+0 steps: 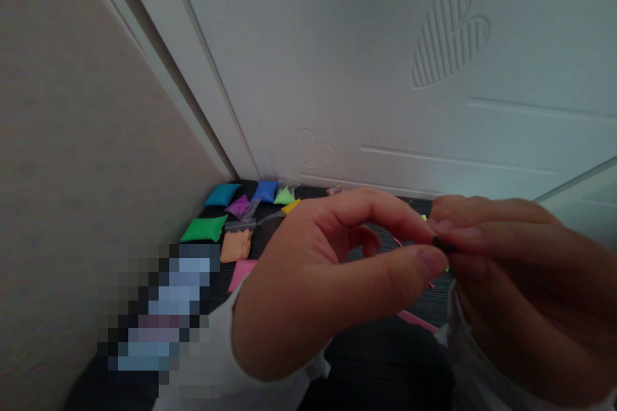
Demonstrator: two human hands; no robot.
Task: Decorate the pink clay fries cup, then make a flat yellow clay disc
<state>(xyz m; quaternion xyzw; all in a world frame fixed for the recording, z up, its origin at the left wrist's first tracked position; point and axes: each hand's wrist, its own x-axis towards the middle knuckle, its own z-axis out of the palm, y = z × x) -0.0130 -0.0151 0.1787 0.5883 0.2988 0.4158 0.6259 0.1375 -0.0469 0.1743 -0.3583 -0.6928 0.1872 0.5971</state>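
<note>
My left hand (328,270) reaches in from the lower left, thumb and index finger pinched together at the tips. Between them and my right hand (525,282) is a small dark piece (439,243) that looks like modelling clay. The thumb and fingers of my right hand also close on this piece, and the fingertips of both hands almost meet there. Most of it is hidden by the fingers. Below the hands, a pink strip (417,320) lies on the dark surface, partly covered by my right sleeve.
Bags of coloured clay lie at the left: teal (222,195), green (204,228), purple (238,206), blue (265,191), light green (285,196), peach (236,245) and pink (241,275). A blurred-out rectangle (168,308) is nearer. A white door (313,64) stands behind, a wall (72,141) at left.
</note>
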